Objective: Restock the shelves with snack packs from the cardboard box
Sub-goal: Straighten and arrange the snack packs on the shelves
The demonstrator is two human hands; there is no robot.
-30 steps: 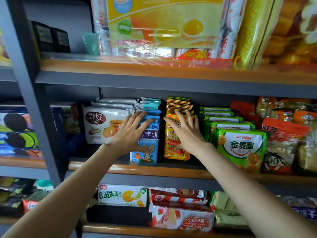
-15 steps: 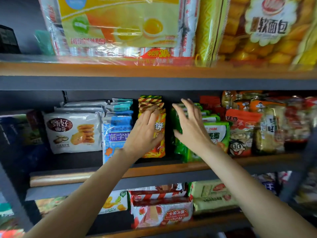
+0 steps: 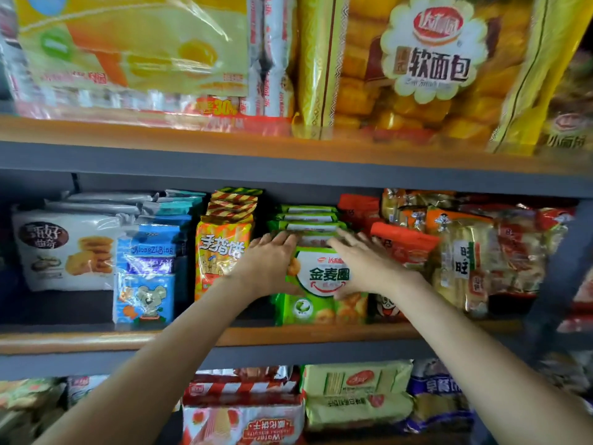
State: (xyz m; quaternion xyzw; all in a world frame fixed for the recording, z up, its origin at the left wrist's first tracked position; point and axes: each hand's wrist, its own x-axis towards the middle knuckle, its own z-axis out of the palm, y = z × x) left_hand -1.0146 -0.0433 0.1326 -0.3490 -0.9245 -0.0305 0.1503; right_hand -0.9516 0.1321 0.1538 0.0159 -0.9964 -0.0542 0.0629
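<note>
Both forearms reach up to the middle shelf [image 3: 288,335]. Left hand [image 3: 268,268] and right hand [image 3: 369,268] lie flat, fingers straight, each grip wide, flanking the front green snack pack [image 3: 324,284]. Behind it stand four more green packs [image 3: 306,220], five in all.

A: What did the shelving unit [image 3: 288,175] consist of?
B: Grey metal frames carried three visible tiers, each board fronted by an orange-brown wooden lip [image 3: 96,340].
A: Was any upright visible?
B: A grey post [image 3: 564,261] stood at the right edge of the middle tier.
A: How was the lighting?
B: Bright on the top tier. The recesses behind the middle tier [image 3: 64,303] lay in shadow, and the back panel appeared dark.
</note>
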